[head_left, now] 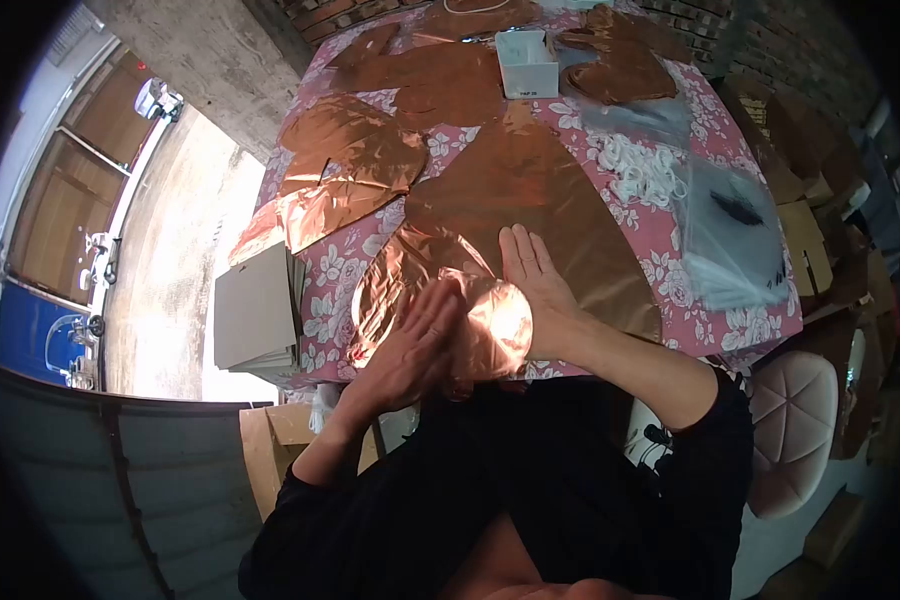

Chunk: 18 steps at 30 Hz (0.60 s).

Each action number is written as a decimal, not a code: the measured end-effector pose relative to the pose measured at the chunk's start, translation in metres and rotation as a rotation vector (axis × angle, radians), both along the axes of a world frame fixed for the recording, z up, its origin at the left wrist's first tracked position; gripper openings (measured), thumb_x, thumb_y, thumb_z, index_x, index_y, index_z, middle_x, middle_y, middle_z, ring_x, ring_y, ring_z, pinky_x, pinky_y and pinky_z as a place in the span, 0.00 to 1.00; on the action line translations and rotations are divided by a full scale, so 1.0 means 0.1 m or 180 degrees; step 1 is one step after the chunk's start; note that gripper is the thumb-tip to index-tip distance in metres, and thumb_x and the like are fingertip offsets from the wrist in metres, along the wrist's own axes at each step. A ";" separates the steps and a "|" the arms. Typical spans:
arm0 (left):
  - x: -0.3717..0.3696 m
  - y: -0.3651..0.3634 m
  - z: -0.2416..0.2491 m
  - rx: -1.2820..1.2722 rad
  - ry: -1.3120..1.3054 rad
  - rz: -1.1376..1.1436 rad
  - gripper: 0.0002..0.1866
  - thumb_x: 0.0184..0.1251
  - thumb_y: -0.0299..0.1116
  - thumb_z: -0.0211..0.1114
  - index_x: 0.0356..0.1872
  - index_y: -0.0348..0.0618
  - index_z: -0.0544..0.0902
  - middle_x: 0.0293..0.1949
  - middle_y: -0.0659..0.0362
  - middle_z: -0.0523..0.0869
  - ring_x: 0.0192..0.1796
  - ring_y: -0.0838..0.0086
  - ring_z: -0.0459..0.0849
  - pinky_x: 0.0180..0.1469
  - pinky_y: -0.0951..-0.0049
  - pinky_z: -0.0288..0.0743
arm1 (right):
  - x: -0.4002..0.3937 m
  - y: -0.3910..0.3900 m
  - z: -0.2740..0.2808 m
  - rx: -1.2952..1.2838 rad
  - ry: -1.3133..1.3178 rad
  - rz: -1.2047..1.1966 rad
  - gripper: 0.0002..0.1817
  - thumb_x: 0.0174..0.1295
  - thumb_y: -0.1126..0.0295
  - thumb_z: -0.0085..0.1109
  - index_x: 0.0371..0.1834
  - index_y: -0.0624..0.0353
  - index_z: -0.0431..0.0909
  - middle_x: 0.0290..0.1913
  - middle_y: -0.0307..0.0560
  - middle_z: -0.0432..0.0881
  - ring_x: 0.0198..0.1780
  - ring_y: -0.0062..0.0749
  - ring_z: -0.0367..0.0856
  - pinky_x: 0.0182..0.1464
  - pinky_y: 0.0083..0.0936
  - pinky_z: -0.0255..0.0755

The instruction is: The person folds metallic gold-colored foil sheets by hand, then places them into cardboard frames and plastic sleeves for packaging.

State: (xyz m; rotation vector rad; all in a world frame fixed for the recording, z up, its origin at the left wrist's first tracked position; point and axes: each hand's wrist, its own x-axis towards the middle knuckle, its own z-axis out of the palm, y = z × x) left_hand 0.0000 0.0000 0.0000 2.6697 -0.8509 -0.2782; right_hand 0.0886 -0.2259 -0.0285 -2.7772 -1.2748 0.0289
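A large copper-coloured foil balloon, flat and uninflated, lies across the near middle of the table. Its near left part is folded over and wrinkled, shining brightly in the light. My right hand lies flat on the foil with fingers stretched forward, beside the folded part. On the left side of the fold is my left hand, turned on edge with its fingers straight and together. Neither hand grips anything. Some foil between the hands hangs toward the table's front edge.
Another foil piece lies to the left, above a stack of grey cardboard. At the back stands a white box among more foil. White loops and clear plastic bags lie at the right. A padded chair stands beside the table.
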 end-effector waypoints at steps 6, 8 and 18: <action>0.04 -0.10 -0.01 -0.0122 -0.0254 0.0501 0.38 0.70 0.41 0.51 0.72 0.27 0.47 0.74 0.34 0.47 0.78 0.45 0.40 0.77 0.50 0.30 | -0.01 -0.04 -0.04 0.0792 -0.0396 0.0213 0.49 0.56 0.42 0.54 0.77 0.57 0.49 0.70 0.82 0.47 0.73 0.76 0.42 0.74 0.57 0.35; 0.06 -0.14 -0.01 -0.0087 -0.0303 0.0432 0.37 0.71 0.41 0.51 0.72 0.27 0.48 0.74 0.34 0.48 0.78 0.44 0.41 0.77 0.50 0.31 | -0.01 -0.04 0.00 0.0620 -0.0315 0.0210 0.48 0.60 0.40 0.46 0.77 0.59 0.47 0.70 0.82 0.48 0.73 0.76 0.42 0.74 0.59 0.35; 0.10 -0.16 -0.02 0.0015 -0.0430 0.0226 0.35 0.71 0.40 0.52 0.72 0.30 0.51 0.73 0.34 0.50 0.77 0.45 0.44 0.77 0.51 0.34 | -0.01 -0.04 -0.02 0.0624 -0.0416 0.0208 0.48 0.60 0.40 0.48 0.77 0.59 0.47 0.69 0.83 0.50 0.72 0.76 0.45 0.74 0.58 0.36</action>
